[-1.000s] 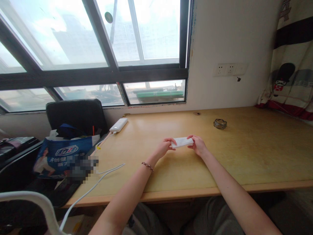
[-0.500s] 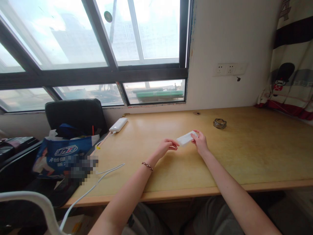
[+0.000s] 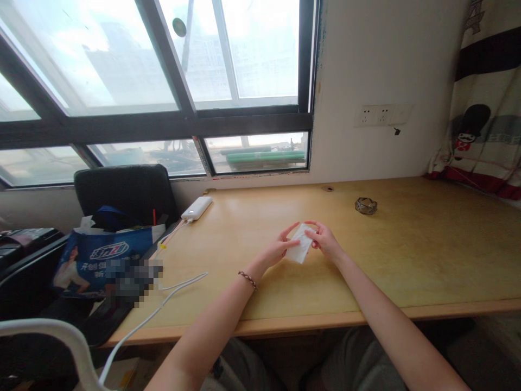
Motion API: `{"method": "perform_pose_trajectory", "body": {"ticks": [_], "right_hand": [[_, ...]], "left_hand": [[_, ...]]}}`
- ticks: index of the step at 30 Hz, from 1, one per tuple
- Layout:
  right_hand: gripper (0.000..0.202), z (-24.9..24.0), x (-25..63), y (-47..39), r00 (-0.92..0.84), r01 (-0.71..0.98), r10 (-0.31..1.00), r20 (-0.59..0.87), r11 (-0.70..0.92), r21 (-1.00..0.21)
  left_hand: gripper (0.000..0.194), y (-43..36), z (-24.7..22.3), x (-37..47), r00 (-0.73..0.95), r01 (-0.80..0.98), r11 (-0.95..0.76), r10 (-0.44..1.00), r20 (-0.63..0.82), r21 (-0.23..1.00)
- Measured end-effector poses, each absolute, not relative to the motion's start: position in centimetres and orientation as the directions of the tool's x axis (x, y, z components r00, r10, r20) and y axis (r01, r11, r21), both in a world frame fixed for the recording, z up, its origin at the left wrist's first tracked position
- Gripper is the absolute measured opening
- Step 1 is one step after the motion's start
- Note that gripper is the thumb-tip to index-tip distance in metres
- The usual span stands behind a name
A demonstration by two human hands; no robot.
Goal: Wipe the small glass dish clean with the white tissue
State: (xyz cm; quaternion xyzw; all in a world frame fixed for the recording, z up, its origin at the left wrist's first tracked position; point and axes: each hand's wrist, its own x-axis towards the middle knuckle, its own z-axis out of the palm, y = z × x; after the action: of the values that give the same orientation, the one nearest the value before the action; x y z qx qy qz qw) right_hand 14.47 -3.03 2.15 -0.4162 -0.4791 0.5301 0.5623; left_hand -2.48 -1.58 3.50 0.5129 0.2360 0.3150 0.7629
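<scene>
A folded white tissue (image 3: 300, 248) is held up over the wooden desk, tilted, with its lower end toward me. My left hand (image 3: 280, 248) grips its left side, thumb across the front and the forefinger reaching along the far edge. At the upper right, my right hand (image 3: 324, 239) pinches the tissue between thumb and fingers. The fingertips of both hands almost meet at its far end. Some of the fingers are hidden behind the tissue.
The wooden desk (image 3: 411, 255) carries a dark openwork ashtray-like bowl (image 3: 366, 206) and, at the left edge, a white power bank (image 3: 197, 208) with a cable. Another white cable (image 3: 185, 283) lies nearer me. A blue bag (image 3: 106, 252) sits on a black chair (image 3: 126, 187).
My left hand has moved right and taken hold of the tissue. My right hand has shifted left with it, and the tissue has turned to a steeper slant.
</scene>
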Motion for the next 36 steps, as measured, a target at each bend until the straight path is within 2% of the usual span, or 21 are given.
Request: {"method": "perform_pose_trajectory", "body": {"ticks": [3,8,11,14,16,18,21,23,29,36], "right_hand": [[0.048,1.9,14.6,-2.8,0.034,-0.174,0.993,0.111,0.115,-0.978],[0.045,1.1,14.9,-2.3,0.077,-0.147,0.987,0.138,0.148,-0.978],[0.045,0.9,15.2,-2.0,0.13,-0.154,0.983,0.131,0.151,-0.977],[0.054,1.4,15.4,-2.1,0.162,-0.195,0.984,0.07,0.101,-0.976],[0.058,2.0,15.4,-2.5,0.066,-0.254,0.998,0.023,0.038,-0.967],[0.057,2.6,15.2,-3.0,-0.117,-0.313,0.993,0.002,-0.035,-0.949],[0.055,3.3,14.8,-3.9,-0.39,-0.339,0.921,0.014,-0.129,-0.932],[0.056,3.4,14.5,-4.2,-0.497,-0.313,0.867,0.03,-0.147,-0.938],[0.054,3.2,14.3,-4.3,-0.543,-0.256,0.838,0.053,-0.105,-0.961],[0.056,3.3,14.4,-4.2,-0.479,-0.275,0.877,0.031,-0.117,-0.954]], "left_hand": [[0.073,-1.2,3.2,-2.6,0.688,-0.228,0.25,0.725,-0.026,0.941],[0.033,-0.7,2.2,-2.8,0.712,-0.145,0.223,0.7,-0.055,0.964],[0.028,-0.6,1.9,-2.8,0.719,-0.092,0.206,0.691,-0.078,0.974],[0.029,-0.5,2.1,-2.8,0.646,-0.142,0.176,0.762,-0.043,0.974],[0.032,-0.3,2.4,-2.7,0.586,-0.191,0.154,0.81,-0.013,0.97],[0.034,-0.3,2.7,-2.7,0.557,-0.222,0.131,0.83,0.015,0.966],[0.037,-0.4,2.9,-2.8,0.562,-0.227,0.115,0.826,0.034,0.967],[0.037,-0.5,2.9,-2.8,0.58,-0.207,0.115,0.814,0.027,0.972],[0.031,-0.8,2.5,-2.5,0.593,-0.103,0.079,0.805,-0.002,0.992],[0.023,-0.8,2.7,-2.6,0.574,-0.04,0.092,0.817,-0.053,0.995]]}}
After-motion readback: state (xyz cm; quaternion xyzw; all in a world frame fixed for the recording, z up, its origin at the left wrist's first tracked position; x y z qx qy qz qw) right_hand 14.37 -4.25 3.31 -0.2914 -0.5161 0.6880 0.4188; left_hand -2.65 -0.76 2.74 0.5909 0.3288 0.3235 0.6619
